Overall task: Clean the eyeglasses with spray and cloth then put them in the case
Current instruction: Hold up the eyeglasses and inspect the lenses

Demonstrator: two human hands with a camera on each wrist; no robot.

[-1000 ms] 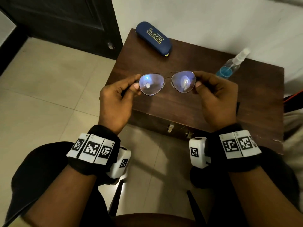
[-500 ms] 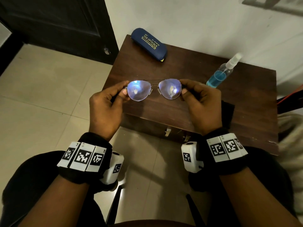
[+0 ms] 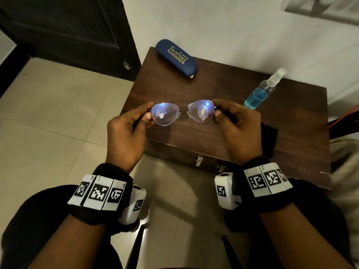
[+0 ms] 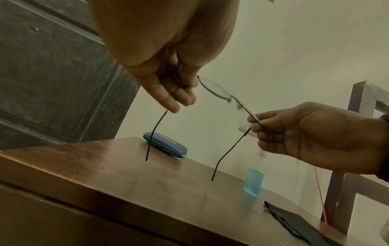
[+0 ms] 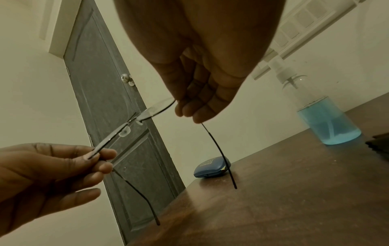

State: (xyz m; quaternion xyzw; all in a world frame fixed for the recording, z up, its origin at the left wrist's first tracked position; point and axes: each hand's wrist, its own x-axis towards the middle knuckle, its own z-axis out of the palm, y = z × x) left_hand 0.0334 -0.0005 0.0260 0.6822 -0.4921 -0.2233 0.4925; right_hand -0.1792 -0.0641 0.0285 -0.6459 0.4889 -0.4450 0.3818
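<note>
Thin-framed eyeglasses (image 3: 183, 111) hang in the air above the front of the brown table (image 3: 213, 88), temple arms unfolded and pointing down. My left hand (image 3: 134, 121) pinches the left hinge corner; my right hand (image 3: 231, 119) pinches the right one. From the left wrist view the lens edge (image 4: 212, 88) and both temples show, with the left hand (image 4: 174, 93) over one. The right wrist view has the glasses (image 5: 151, 111) between both hands. A shut blue case (image 3: 175, 57) lies at the table's far left corner. A spray bottle (image 3: 261, 92) with blue liquid stands at the far right. A dark cloth (image 4: 294, 221) lies by the near right edge.
A dark door (image 3: 64, 28) stands at the left, a white wall (image 3: 233, 26) behind the table. Pale floor tiles (image 3: 48, 123) lie to the left. A wooden frame (image 4: 357, 133) rises at the table's right side. Latches (image 3: 199, 160) hang on the table's front face.
Both hands keep their pinch on the glasses. The glasses have shifted slightly towards me and lower in the picture as the head view moved.
</note>
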